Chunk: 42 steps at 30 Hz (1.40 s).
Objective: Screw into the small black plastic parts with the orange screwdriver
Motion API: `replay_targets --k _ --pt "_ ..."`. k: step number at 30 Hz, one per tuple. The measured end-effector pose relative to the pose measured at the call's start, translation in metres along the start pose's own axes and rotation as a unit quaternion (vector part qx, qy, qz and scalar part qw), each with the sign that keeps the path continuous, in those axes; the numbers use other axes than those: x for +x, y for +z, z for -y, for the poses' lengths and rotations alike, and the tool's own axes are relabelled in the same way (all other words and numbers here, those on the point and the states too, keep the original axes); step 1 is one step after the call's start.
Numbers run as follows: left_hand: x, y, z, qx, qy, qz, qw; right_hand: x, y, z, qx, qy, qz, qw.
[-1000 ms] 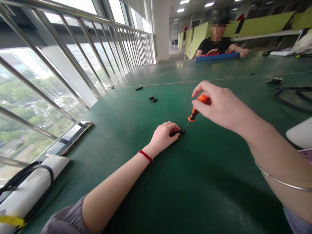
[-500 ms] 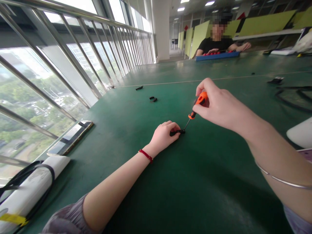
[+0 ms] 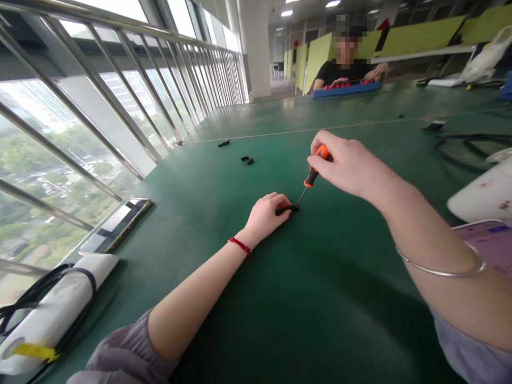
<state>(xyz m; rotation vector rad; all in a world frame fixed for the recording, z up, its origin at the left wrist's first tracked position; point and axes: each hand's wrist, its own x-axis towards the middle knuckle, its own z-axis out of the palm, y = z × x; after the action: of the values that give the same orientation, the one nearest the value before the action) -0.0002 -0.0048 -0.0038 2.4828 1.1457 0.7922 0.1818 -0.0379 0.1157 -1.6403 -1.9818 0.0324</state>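
My left hand [image 3: 267, 214] pinches a small black part [image 3: 287, 209] down on the green table [image 3: 224, 298]; its exact kind is too small to make out. An orange and black screwdriver [image 3: 310, 177] leans over it, and the shaft's tip meets the right end of the part. Fingers of my right hand [image 3: 340, 160] are closed around the upper handle, with the orange top showing between them. Beyond my left hand lie several small black pieces [image 3: 247, 160], and another black piece [image 3: 224, 143] rests farther back.
At left, a phone [image 3: 116, 226] lies near the railing [image 3: 160, 42], beside a white power strip [image 3: 60, 309] with black cable. A white object [image 3: 480, 192], a purple item [image 3: 486, 240] and black cables [image 3: 460, 144] are at right. A person sits opposite behind a blue tray [image 3: 346, 89].
The screwdriver handle is held nearer its top, with more of the lower handle showing. The view has shifted slightly to the right. My left hand keeps its hold on the black part.
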Motion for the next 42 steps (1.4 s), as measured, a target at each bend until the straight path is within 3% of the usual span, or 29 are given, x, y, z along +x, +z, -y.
replay_targets --k 7,12,16,26,30,36,42 --pt "0.0 0.002 0.001 0.003 0.012 -0.011 1.0 -0.002 0.001 0.006 0.001 0.004 -0.021 1.0" --pt "-0.001 0.002 0.0 0.013 0.013 -0.007 1.0 0.0 0.0 0.006 0.0 0.004 0.021 1.0" --pt "-0.002 0.0 -0.001 0.014 0.012 -0.002 1.0 -0.001 0.0 0.006 -0.019 -0.015 0.001 1.0" --pt "-0.001 -0.002 -0.005 0.029 -0.005 0.009 1.0 0.003 0.003 -0.012 -0.022 -0.006 -0.01 1.0" --pt "-0.001 -0.002 -0.006 0.058 -0.008 0.0 0.998 0.0 0.002 -0.009 -0.058 0.014 -0.008 0.998" --pt "-0.001 -0.002 -0.006 0.073 -0.025 -0.012 0.997 -0.003 0.002 -0.004 -0.032 0.025 -0.001 0.999" --pt "-0.001 -0.003 -0.005 0.058 -0.035 -0.011 0.998 -0.003 -0.004 0.0 -0.062 -0.006 -0.006 0.998"
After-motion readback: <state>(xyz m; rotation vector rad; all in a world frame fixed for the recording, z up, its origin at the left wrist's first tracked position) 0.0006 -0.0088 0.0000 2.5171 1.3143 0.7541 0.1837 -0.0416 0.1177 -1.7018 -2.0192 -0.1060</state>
